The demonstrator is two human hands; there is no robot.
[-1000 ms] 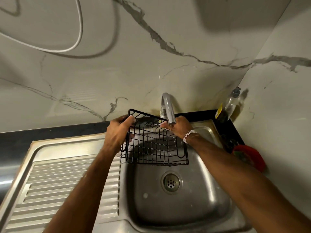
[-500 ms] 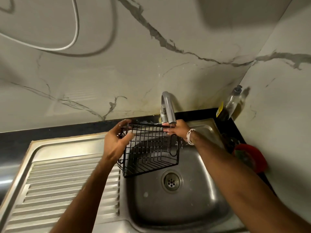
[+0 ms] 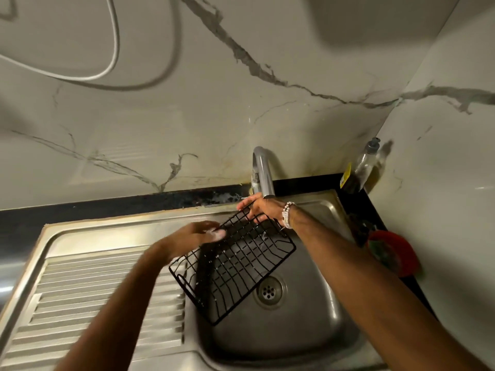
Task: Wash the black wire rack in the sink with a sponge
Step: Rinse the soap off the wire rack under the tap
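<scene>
Black wire rack (image 3: 235, 266) hangs tilted over the sink (image 3: 308, 330), long axis running from far right to near left, right hand (image 3: 258, 210) pinching its far corner, blurred left hand (image 3: 198, 235) loosely open against its left edge.

One wire rack (image 3: 233, 266), one sink (image 3: 316, 330), one tap (image 3: 263, 175), one soap bottle (image 3: 361, 167) at 2 o'clock, two hands: left hand (image 3: 192, 236), right hand (image 3: 261, 208).

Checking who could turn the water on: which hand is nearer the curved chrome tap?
Right. The right hand sits just under the curved chrome tap spout, gripping the black wire rack; the left hand is farther left.
</scene>
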